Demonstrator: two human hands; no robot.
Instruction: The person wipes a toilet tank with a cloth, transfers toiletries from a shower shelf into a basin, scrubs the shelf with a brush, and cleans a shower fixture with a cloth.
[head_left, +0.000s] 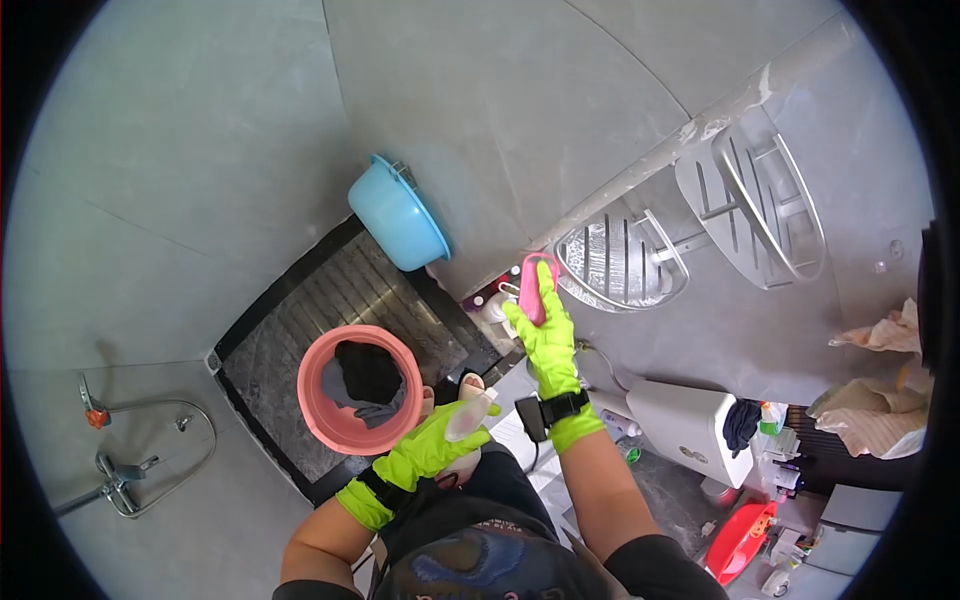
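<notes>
My right hand [545, 325], in a yellow-green rubber glove, is closed on a pink brush-like object [533, 288] beside the lower corner shelf [622, 262]. My left hand [440, 440], in a matching glove, holds a translucent white bottle [468, 417] in front of my body. Left of that hand, a pink basin [310, 390] stands on the dark shower floor with dark and grey cloth [370, 380] in it. Several small bottles [492, 306] stand in the corner under my right hand.
A blue basin [398, 212] leans against the wall. A second metal shelf [750, 205] is at the upper right. Shower taps [122, 480] are on the left wall. At the lower right are a white toilet [685, 425] and a red basin [738, 545].
</notes>
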